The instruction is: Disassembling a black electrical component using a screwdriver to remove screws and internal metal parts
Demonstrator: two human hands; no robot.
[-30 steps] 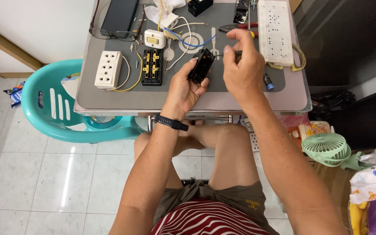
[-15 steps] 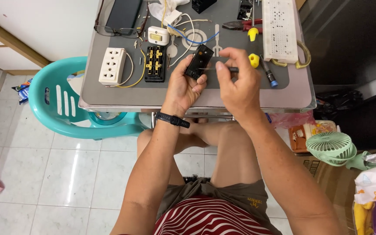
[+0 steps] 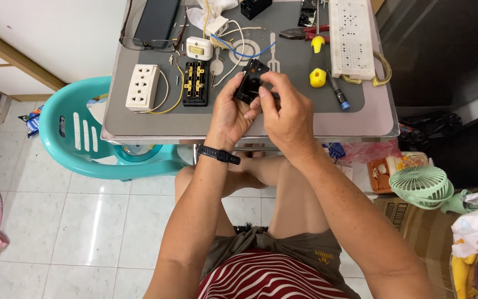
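Overhead, cluttered grey table (image 3: 139,123), apparently tiled floor (image 3: 84,232).

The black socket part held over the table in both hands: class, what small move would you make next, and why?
Probably reach the right hand for the yellow-handled screwdriver. Both hands grip the black socket part above the grey table, and neither holds a tool. The left hand could steady it alone; the screwdriver lies just right of it.
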